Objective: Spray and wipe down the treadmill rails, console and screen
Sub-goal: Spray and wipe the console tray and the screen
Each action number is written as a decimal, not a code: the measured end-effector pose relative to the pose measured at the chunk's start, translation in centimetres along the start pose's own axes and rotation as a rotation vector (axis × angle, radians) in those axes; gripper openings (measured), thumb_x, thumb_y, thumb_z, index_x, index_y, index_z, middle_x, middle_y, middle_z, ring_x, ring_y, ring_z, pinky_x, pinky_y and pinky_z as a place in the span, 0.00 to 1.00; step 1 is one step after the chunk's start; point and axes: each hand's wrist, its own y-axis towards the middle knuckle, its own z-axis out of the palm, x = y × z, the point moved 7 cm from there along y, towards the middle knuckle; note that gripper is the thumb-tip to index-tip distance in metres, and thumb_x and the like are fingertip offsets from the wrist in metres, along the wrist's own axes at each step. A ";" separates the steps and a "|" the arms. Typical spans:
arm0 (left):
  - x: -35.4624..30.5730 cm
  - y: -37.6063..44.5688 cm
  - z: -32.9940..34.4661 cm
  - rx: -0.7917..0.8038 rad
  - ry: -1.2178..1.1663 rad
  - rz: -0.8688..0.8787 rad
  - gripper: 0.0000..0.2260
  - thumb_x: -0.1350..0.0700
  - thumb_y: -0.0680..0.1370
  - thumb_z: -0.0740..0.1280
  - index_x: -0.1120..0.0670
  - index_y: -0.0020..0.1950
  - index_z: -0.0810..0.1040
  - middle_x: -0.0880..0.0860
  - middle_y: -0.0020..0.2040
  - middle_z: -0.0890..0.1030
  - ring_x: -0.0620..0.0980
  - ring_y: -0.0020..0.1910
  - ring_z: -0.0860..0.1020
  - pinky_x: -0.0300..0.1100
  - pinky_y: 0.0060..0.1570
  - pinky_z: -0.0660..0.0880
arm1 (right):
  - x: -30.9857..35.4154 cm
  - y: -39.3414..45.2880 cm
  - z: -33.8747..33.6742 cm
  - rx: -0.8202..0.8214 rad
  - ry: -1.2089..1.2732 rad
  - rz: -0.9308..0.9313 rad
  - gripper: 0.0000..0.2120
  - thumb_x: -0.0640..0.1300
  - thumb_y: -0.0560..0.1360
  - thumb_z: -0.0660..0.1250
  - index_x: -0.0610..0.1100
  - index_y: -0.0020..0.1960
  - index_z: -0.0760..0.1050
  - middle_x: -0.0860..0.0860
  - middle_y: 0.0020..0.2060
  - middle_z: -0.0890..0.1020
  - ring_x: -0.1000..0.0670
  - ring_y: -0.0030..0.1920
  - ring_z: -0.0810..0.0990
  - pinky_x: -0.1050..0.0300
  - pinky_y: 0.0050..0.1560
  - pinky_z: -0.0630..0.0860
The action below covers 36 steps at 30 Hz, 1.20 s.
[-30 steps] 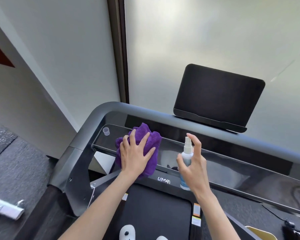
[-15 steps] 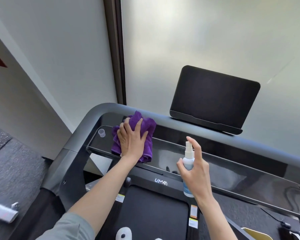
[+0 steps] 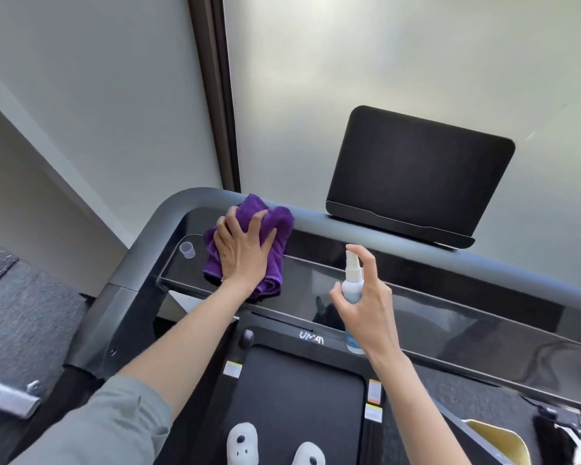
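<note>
My left hand (image 3: 242,251) presses a bunched purple cloth (image 3: 275,223) flat onto the far left of the treadmill's glossy black console (image 3: 450,317), right against the grey front rail (image 3: 316,219). My right hand (image 3: 366,317) grips a small white and blue spray bottle (image 3: 353,283) upright above the console's middle, with the forefinger resting on top of the nozzle. The dark screen (image 3: 416,172) stands tilted on the rail to the right, apart from both hands.
A small clear cap (image 3: 187,250) stands on the console left of the cloth. The black treadmill belt (image 3: 299,397) lies below, with my white slippers (image 3: 242,444) on it. Frosted glass and a dark frame post (image 3: 215,95) rise behind. A yellow item (image 3: 497,441) lies at lower right.
My left hand has slid the cloth away from me and to the left, up to the rail's corner. My right hand with the bottle has stayed roughly in place.
</note>
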 end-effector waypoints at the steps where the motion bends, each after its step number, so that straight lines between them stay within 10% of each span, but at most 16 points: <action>1: 0.0 -0.2 -0.1 0.010 -0.012 -0.008 0.18 0.42 0.79 0.61 0.48 0.66 0.69 0.65 0.67 0.68 0.67 0.62 0.68 0.60 0.58 0.68 | 0.2 0.0 -0.2 -0.012 -0.002 -0.005 0.29 0.36 0.74 0.69 0.61 0.66 0.64 0.56 0.26 0.69 0.53 0.28 0.68 0.60 0.35 0.72; 25: -1.4 -2.0 0.1 0.058 0.018 -0.180 0.22 0.37 0.78 0.58 0.46 0.68 0.70 0.62 0.66 0.66 0.63 0.61 0.66 0.56 0.56 0.66 | -1.2 -0.3 -2.4 -0.063 0.052 -0.003 0.29 0.36 0.75 0.68 0.62 0.66 0.64 0.46 0.25 0.73 0.43 0.26 0.72 0.48 0.34 0.78; 36: -8.1 -7.9 0.9 0.109 0.059 0.102 0.21 0.37 0.76 0.63 0.43 0.66 0.74 0.60 0.66 0.70 0.61 0.61 0.70 0.57 0.56 0.68 | -0.6 -0.1 -3.1 -0.041 0.028 -0.035 0.29 0.36 0.75 0.69 0.60 0.67 0.63 0.54 0.25 0.71 0.49 0.25 0.70 0.50 0.33 0.76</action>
